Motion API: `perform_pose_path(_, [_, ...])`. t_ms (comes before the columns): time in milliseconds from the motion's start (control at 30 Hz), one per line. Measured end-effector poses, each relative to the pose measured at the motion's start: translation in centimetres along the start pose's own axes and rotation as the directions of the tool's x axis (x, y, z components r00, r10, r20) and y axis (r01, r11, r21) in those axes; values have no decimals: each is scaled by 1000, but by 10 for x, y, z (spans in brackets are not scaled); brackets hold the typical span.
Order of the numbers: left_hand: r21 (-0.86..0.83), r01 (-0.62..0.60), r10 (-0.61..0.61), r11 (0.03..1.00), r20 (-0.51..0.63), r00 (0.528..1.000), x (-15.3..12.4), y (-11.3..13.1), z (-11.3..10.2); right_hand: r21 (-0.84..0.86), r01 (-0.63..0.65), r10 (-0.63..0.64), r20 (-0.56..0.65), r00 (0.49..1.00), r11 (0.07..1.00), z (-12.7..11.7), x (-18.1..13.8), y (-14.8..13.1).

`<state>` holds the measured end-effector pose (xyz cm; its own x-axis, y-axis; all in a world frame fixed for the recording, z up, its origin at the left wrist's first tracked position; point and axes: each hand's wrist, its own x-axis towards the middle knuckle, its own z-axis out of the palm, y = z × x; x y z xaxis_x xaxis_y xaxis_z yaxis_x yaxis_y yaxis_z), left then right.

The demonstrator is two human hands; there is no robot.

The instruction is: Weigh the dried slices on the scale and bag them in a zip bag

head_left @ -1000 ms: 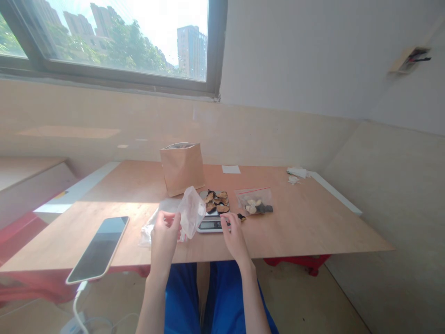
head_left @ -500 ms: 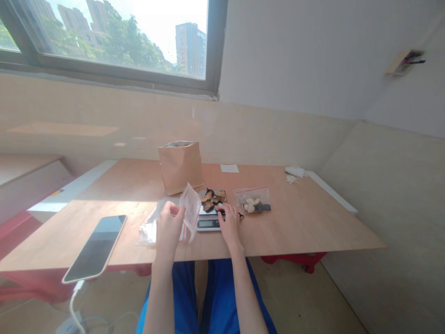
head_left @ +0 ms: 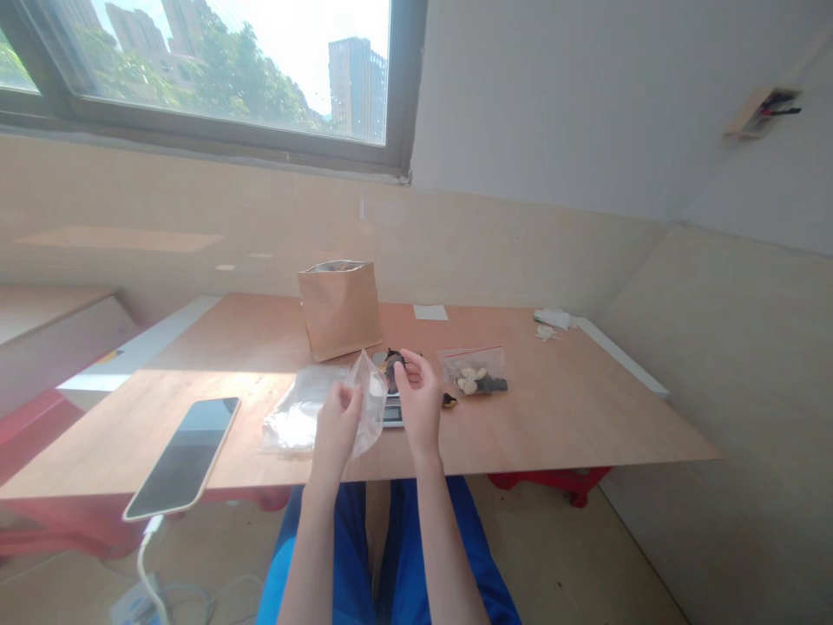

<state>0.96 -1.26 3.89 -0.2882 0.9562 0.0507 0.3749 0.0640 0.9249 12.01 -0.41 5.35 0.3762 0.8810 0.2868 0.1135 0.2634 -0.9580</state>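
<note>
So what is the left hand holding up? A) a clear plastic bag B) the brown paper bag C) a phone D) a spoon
A: the left hand pinches a clear plastic bag by its edge, while the phone lies flat on the table and the brown paper bag stands apart.

there is one view only, from a camera worn on the person's head. it looks forward and down across the counter (head_left: 553, 417), from the near edge toward the window (head_left: 195, 69) wall. the brown paper bag (head_left: 339, 308) stands near mid-frame; the hands work just in front of it, close below the lens, with blue-clad legs under the counter's edge.
</note>
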Motion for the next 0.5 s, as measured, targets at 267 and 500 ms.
perform_pose_path(267, [-155, -12, 8, 988, -22, 1000, 3, -6, -4, -187, 132, -154, -107, 982, 973, 8, 3, 25])
perform_pose_path(500, [-267, -35, 26, 963, -39, 999, 4, -10, -3, -519, 361, -194, 348, 917, 775, 3, -2, 71])
